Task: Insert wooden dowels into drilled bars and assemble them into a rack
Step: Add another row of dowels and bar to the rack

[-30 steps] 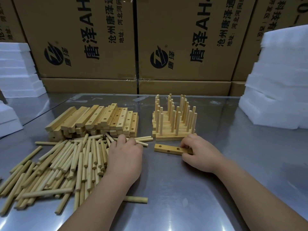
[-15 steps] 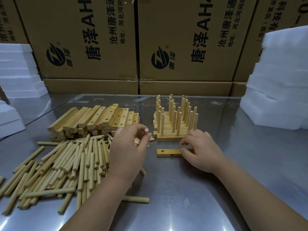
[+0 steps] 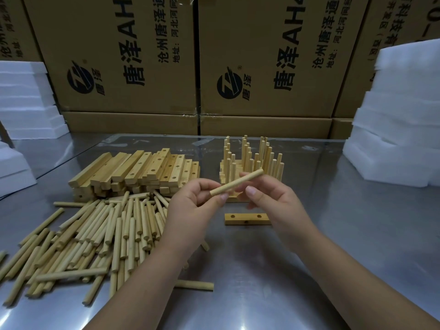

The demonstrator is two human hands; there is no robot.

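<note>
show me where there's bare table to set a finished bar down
Bare table right of the drilled bar and rack, up to the foam blocks; also near side, between the forearms. Crowded left: loose dowels and stacked bars. Left hand and right hand hold a dowel.

Left box (image 3: 114, 32): a round black logo (image 3: 79, 82) with 唐泽 beside it, then big 唐泽AH running up the face, cut off at the top. Smaller lines read 沧州唐泽通… and 地址:河北河间…. Middle box (image 3: 262, 32) carries the very same print. Right box (image 3: 357, 67): characters cropped, not readable.
</note>
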